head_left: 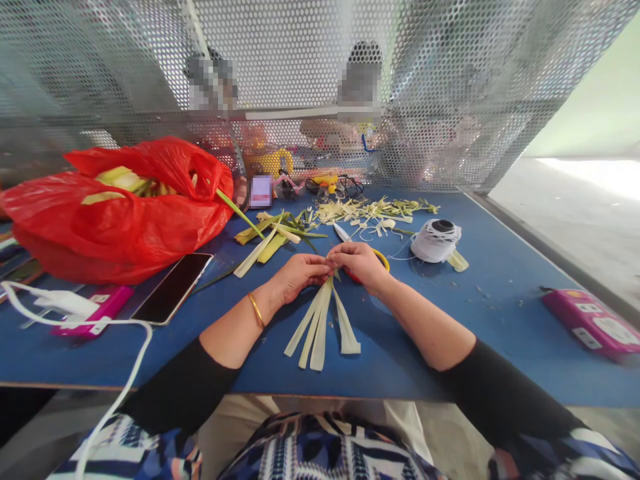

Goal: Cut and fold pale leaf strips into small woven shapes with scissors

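Observation:
My left hand [300, 273] and my right hand [361, 262] meet at the middle of the blue table [480, 320], both pinched on the top end of a small bundle of pale leaf strips [320, 323]. The strips fan out toward me over the table. A gold bangle sits on my left wrist. Just behind my right hand lie scissors with a yellow handle [373, 257], partly hidden by the hand.
A red plastic bag [125, 213] stuffed with leaves lies at the left. A black phone [173, 288], a pink device [100, 310] and a white cable sit near it. Loose leaf pieces [280, 233], trimmings [370, 210], a white thread spool [436, 240] and a pink box [593, 323] surround my hands. Perforated metal screen behind.

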The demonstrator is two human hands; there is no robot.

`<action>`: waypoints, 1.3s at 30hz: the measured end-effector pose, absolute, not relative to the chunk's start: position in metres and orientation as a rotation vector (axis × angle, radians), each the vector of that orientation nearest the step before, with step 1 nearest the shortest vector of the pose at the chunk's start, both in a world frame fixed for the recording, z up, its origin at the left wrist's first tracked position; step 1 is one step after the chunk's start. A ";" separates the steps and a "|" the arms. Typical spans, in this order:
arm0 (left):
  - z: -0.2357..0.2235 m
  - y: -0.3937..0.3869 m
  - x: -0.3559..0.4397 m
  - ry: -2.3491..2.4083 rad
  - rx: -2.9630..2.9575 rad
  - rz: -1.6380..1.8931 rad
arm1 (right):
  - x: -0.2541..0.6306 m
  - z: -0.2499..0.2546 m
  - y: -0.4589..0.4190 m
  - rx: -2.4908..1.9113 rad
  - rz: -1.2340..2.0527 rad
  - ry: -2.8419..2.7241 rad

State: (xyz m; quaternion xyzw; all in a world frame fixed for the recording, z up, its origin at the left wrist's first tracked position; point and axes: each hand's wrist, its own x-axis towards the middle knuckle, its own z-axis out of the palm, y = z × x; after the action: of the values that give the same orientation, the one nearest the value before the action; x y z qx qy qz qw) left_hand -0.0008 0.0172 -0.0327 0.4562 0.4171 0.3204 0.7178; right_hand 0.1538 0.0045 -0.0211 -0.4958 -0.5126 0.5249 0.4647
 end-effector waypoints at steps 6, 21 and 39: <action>-0.035 0.017 0.001 0.969 1.087 0.810 | 0.157 -0.022 0.007 -1.118 1.216 -1.144; -0.032 0.017 0.003 0.896 1.129 0.984 | 0.162 -0.022 0.008 -1.302 0.925 -1.599; -0.032 0.018 0.001 0.928 1.123 1.002 | 0.163 -0.031 0.013 -1.276 0.966 -1.601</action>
State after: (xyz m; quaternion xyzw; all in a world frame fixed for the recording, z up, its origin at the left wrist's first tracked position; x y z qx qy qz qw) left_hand 0.0010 0.0181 -0.0316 0.4913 0.4058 0.4381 0.6340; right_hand 0.1633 0.0126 -0.0314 -0.5102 -0.6402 0.3863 0.4250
